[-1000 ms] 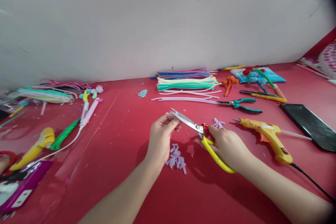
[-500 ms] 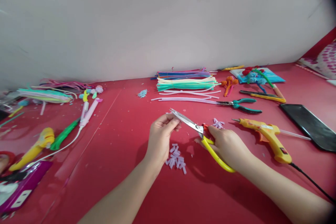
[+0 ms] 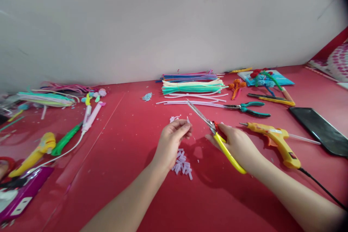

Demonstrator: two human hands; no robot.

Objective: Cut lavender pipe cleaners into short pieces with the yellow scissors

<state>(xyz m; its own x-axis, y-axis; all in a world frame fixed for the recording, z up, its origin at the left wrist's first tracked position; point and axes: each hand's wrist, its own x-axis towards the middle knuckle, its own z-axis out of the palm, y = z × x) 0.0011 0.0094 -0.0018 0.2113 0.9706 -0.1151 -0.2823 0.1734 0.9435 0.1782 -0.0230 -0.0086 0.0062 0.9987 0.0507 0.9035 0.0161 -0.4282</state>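
My left hand (image 3: 174, 139) pinches a short lilac pipe cleaner piece (image 3: 188, 119) between thumb and fingertips; its tip pokes up above them. My right hand (image 3: 236, 145) is wrapped round the yellow handles of a pair of scissors (image 3: 208, 125). The blades point up and to the left, apart from the lilac piece. Under and beside my left hand lies a pile of cut lilac pieces (image 3: 182, 165). Behind it is a small heap of pale lilac trimmings (image 3: 174, 118). Long lilac pipe cleaners (image 3: 190, 103) lie farther back.
Bundled pipe cleaners (image 3: 193, 86) lie by the grey partition (image 3: 174, 25). Teal pliers (image 3: 250, 108), a yellow glue gun (image 3: 274, 139) with a cord and a black phone (image 3: 320, 130) are at right. On the left are another yellow glue gun (image 3: 35, 154) and a purple power strip (image 3: 27, 195).
The scissors have moved right and up, away from my left hand, and turned steeper. My left hand has shifted slightly right and down, showing the lilac piece's tip and the trimmings behind.
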